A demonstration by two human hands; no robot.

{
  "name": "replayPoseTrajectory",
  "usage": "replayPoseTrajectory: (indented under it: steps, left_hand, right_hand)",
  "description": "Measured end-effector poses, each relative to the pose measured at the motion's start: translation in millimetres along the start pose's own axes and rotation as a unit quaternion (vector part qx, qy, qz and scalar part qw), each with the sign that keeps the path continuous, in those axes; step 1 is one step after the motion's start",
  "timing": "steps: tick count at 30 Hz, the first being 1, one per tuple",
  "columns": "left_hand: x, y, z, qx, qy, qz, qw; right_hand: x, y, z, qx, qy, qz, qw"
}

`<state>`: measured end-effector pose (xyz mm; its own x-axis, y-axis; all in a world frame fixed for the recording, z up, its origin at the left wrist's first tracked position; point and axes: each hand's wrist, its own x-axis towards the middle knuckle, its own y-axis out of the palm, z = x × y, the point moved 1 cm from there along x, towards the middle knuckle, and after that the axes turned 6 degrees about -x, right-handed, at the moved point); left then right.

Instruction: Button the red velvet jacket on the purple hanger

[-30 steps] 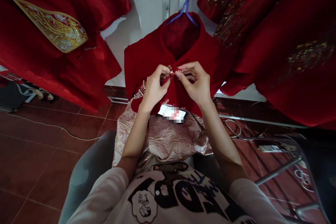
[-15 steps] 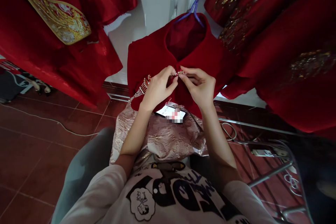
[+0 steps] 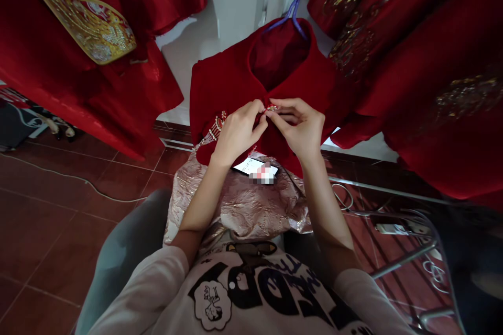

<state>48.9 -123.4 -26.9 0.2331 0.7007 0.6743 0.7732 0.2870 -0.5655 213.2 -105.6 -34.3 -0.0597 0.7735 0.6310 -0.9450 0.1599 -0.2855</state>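
A red jacket (image 3: 228, 76) hangs in front of me on a purple hanger (image 3: 291, 13). Just below its collar, my left hand (image 3: 241, 128) and my right hand (image 3: 302, 124) meet with fingertips pinched. Between the right fingers shows a small beaded ornament (image 3: 272, 108) in gold and red, at the front opening of the jacket. The left fingertips press on its left end, where the fingers partly cover what they grip. Beside my left wrist, a beaded tassel trim (image 3: 213, 132) lies on the jacket front.
On the shiny pink cloth (image 3: 251, 209) over my lap lies a lit phone (image 3: 257, 170). Red garments with gold embroidery (image 3: 98, 31) hang on both sides. A metal frame (image 3: 408, 259) and a white cable (image 3: 436, 275) are at lower right; another cable (image 3: 90, 184) crosses the tiled floor.
Both hands stay at the jacket's front opening with only slight finger movement. The beaded ornament has turned a little between the fingertips.
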Motion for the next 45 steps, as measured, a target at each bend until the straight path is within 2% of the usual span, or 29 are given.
replayPoseTrajectory:
  steps: [11,15,19,22,28,30,34,39,45]
  left_hand:
    - [2.5,-0.3,1.4,-0.027,0.021,-0.019,0.999]
    - [3.3,11.3,-0.6,-0.078,0.052,-0.010,0.996]
    - [4.0,23.6,-0.5,-0.132,0.050,-0.009,0.990]
    - [4.1,24.6,4.8,-0.159,0.027,-0.027,0.986]
    - [1.5,23.0,29.8,-0.169,-0.094,-0.129,0.973]
    - [-0.2,25.2,38.9,-0.167,-0.103,-0.123,0.973]
    - [-3.2,31.2,49.0,-0.200,-0.119,-0.075,0.970]
    - [-2.5,36.5,46.2,-0.257,-0.134,-0.059,0.955]
    - [1.1,35.1,45.1,-0.270,-0.111,-0.050,0.955]
  right_hand:
    - [5.1,-6.0,7.7,-0.041,-0.007,0.021,0.999]
    - [13.2,-8.9,4.8,-0.051,-0.028,0.016,0.998]
    - [26.4,-14.5,-0.7,-0.060,-0.024,0.067,0.996]
    - [29.4,-19.8,-5.3,-0.069,-0.010,0.069,0.995]
    - [18.7,-21.5,-11.8,-0.072,0.002,0.074,0.995]
    - [17.0,-19.8,-13.0,-0.073,0.001,0.072,0.995]
    - [17.1,-17.3,-12.4,-0.072,-0.002,0.068,0.995]
    - [17.1,-18.9,-6.9,-0.073,-0.005,0.080,0.994]
    - [18.3,-18.4,-8.6,-0.090,-0.014,0.079,0.993]
